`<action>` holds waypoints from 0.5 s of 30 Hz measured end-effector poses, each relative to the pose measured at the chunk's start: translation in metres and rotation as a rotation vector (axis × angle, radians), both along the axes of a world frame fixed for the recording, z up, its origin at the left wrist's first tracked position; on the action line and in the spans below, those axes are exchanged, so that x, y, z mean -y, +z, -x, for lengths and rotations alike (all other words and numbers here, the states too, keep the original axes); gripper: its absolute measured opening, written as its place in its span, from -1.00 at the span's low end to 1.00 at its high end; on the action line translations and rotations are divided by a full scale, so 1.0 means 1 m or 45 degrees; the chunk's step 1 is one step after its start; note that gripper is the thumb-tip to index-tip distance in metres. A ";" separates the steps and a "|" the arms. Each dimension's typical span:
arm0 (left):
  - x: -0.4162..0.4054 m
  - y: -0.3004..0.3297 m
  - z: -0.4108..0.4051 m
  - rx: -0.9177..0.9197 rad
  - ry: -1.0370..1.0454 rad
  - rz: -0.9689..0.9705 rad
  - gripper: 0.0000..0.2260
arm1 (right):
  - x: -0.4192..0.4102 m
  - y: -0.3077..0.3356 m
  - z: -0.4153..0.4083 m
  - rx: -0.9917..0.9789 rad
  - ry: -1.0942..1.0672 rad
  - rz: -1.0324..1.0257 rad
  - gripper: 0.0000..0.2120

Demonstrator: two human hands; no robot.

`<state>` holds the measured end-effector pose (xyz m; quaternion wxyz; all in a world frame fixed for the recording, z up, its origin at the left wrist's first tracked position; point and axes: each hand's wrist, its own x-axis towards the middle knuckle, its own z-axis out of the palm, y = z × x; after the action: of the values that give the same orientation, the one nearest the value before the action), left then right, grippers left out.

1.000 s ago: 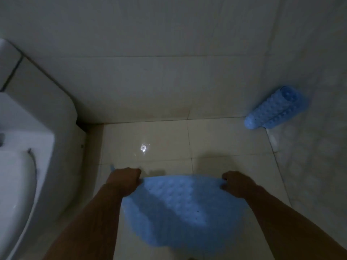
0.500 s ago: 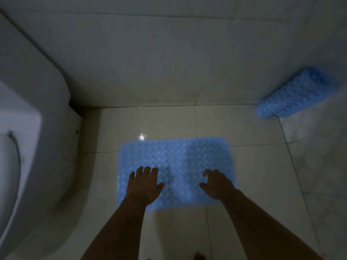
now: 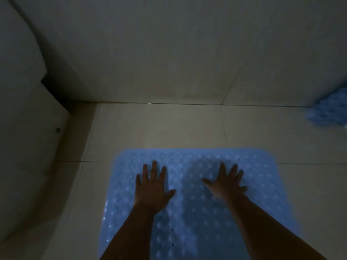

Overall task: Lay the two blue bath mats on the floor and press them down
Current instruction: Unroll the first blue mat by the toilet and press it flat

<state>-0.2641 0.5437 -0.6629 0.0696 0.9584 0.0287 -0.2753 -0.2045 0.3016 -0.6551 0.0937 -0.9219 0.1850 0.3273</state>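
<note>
A blue bath mat (image 3: 191, 218) with rows of bumps and small holes lies flat on the pale tiled floor in the lower middle of the head view. My left hand (image 3: 153, 186) presses on its left half, palm down with fingers spread. My right hand (image 3: 228, 182) presses on its right half the same way. A second blue mat (image 3: 330, 111), still rolled, leans in the corner at the far right edge, partly cut off by the frame.
A white toilet (image 3: 24, 128) fills the left side, its base close to the mat's left edge. A tiled wall (image 3: 169, 53) rises just beyond the mat. Bare floor tiles (image 3: 159, 126) lie between the mat and the wall.
A second ago both hands held the mat by its edge above the floor. The mat now lies flat, and both hands have opened and slid forward across it. The camera has moved closer.
</note>
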 end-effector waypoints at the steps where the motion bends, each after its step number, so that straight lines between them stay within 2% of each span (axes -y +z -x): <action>1: 0.003 -0.018 -0.005 0.063 -0.040 -0.010 -0.08 | 0.003 -0.020 -0.001 0.027 -0.075 -0.018 0.14; 3: 0.008 -0.052 -0.011 0.156 -0.108 0.005 -0.09 | 0.009 -0.044 -0.001 0.076 -0.162 -0.064 0.24; 6: 0.015 -0.083 -0.022 0.242 -0.164 0.009 -0.09 | 0.018 -0.067 -0.004 0.166 -0.178 -0.033 0.28; 15: 0.017 -0.092 -0.038 0.271 -0.185 0.022 -0.09 | 0.025 -0.060 -0.021 0.107 -0.216 -0.046 0.27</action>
<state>-0.2260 0.5272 -0.7544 0.0606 0.9811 -0.0506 -0.1767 -0.1840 0.2770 -0.7150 0.1453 -0.9140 0.2524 0.2825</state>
